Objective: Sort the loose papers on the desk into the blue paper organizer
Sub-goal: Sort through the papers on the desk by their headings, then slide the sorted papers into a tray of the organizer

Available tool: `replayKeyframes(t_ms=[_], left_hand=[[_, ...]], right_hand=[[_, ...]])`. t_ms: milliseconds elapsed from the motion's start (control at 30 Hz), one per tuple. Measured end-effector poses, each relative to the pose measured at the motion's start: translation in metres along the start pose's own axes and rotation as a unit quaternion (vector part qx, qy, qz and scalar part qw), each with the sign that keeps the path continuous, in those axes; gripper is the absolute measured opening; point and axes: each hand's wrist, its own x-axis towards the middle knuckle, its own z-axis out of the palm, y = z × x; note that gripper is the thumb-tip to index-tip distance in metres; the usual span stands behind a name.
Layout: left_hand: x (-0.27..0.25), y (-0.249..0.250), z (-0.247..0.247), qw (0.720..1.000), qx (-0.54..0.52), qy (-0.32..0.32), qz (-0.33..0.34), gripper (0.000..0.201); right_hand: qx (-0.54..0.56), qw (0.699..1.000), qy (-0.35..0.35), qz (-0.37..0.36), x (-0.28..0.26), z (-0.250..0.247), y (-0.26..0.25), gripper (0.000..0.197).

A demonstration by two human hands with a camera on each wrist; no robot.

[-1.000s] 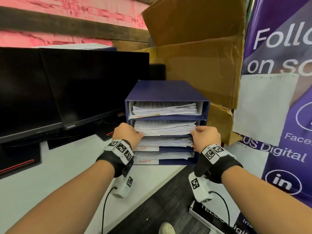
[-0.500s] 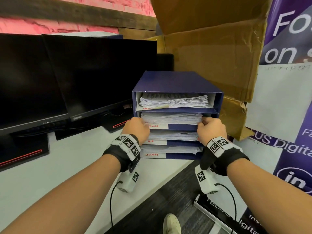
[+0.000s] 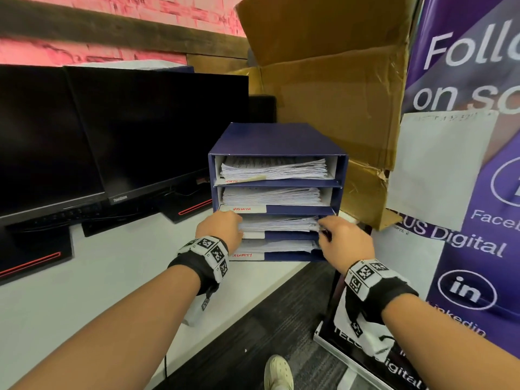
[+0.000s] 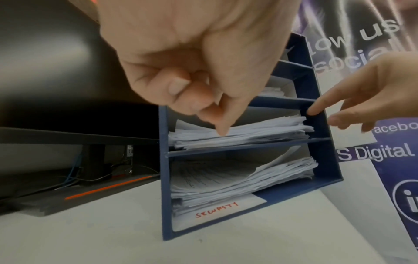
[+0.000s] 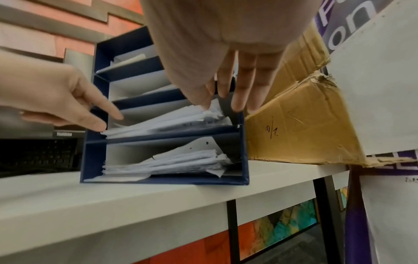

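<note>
The blue paper organizer (image 3: 277, 136) stands at the desk's right end, and each of its four shelves holds a stack of white papers. Both hands are at the third shelf's stack (image 3: 278, 223). My left hand (image 3: 222, 228) is at its left end; the left wrist view shows the straight index finger (image 4: 222, 132) pressing on the stack's (image 4: 260, 130) front edge, the other fingers curled. My right hand (image 3: 342, 237) is at the right end, its straight fingertips (image 5: 237, 101) on the stack's (image 5: 172, 119) corner. Neither hand grips any paper.
Two dark monitors (image 3: 140, 130) stand left of the organizer on the white desk (image 3: 84, 291). A torn cardboard box (image 3: 337, 94) is behind and to the right of it, and a purple banner (image 3: 478, 192) further right. The desk edge runs just in front of the organizer.
Both hands have dropped from the second shelf's stack to the third shelf's stack. The second stack now sits pushed in, with its ADMIN label uncovered.
</note>
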Motion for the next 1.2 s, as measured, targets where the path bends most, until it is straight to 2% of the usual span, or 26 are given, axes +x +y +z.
replayKeyframes(t_ms=[100, 400, 533, 733, 933, 1100, 1200], left_hand=[[0.005, 0.006, 0.004, 0.999, 0.031, -0.006, 0.006, 0.018], [0.018, 0.005, 0.016, 0.997, 0.075, -0.015, 0.008, 0.019], [0.021, 0.006, 0.023, 0.996, 0.085, -0.005, 0.014, 0.02], [0.021, 0.008, 0.027, 0.996, 0.087, 0.003, 0.021, 0.023], [0.012, 0.007, 0.025, 0.995, 0.089, 0.018, 0.044, 0.023], [0.004, 0.006, 0.016, 0.993, 0.099, 0.029, 0.055, 0.032], [-0.003, 0.006, 0.009, 0.989, 0.134, 0.028, 0.053, 0.028]], right_hand=[[-0.063, 0.994, -0.081, -0.04, 0.006, 0.008, -0.002, 0.045], [-0.151, 0.984, -0.084, -0.053, 0.022, 0.024, -0.012, 0.043], [-0.178, 0.974, -0.113, -0.081, 0.027, 0.025, -0.011, 0.054], [-0.24, 0.953, -0.156, -0.099, 0.04, 0.018, -0.015, 0.032], [-0.265, 0.942, -0.166, -0.125, 0.039, 0.017, -0.01, 0.034], [-0.241, 0.95, -0.135, -0.146, 0.037, 0.007, -0.002, 0.022], [-0.212, 0.957, -0.125, -0.152, 0.031, -0.001, -0.003, 0.021]])
